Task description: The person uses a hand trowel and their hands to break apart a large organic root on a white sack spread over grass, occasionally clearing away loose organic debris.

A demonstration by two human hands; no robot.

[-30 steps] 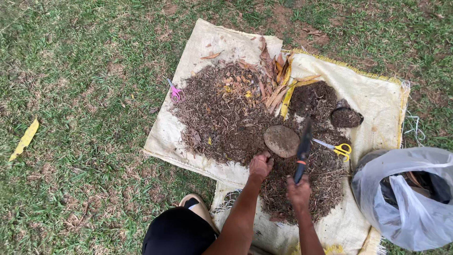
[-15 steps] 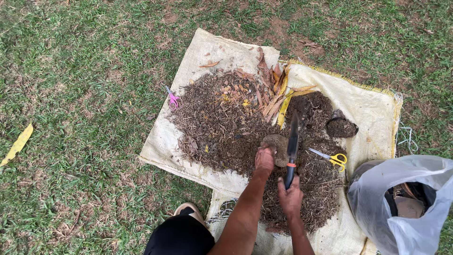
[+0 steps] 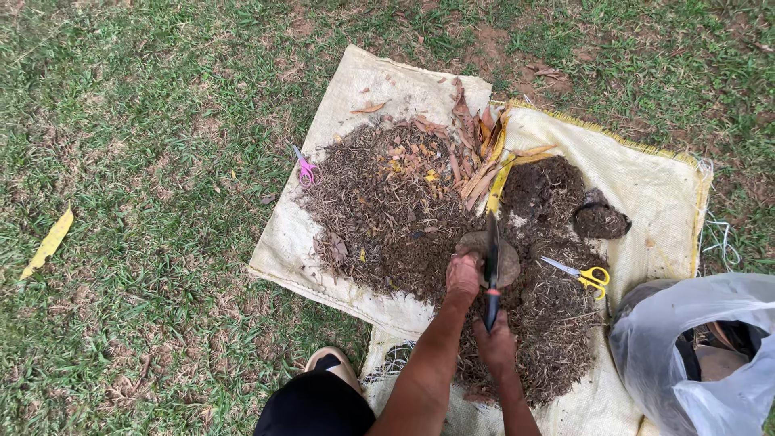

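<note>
We see our left hand (image 3: 462, 274) gripping the near edge of a round brown husk (image 3: 478, 245), pinning it against the litter (image 3: 379, 202). Our right hand (image 3: 496, 349) is clenched around the dark handle of a knife (image 3: 492, 262), whose blade runs straight away from us and lies across the top of the husk; whether the edge has bitten in or only rests there, we cannot tell from this height. The husk sits just ahead of both hands, on the boundary between a heap of dry brown litter to their left and a darker heap of soil (image 3: 549, 194) ahead and to their right. All of it lies on a pale sack (image 3: 355, 89) spread over the grass (image 3: 137, 161). Just right of the hands lie yellow scissors (image 3: 589, 278), and beyond them a small dark pot (image 3: 601, 218) on its side. Pink scissors (image 3: 305, 167) lie well left of the hands, at the sack's edge. A clear plastic bag (image 3: 702, 355) stands to the far right of our right hand. Our foot (image 3: 331, 363) shows near the left forearm.
</note>
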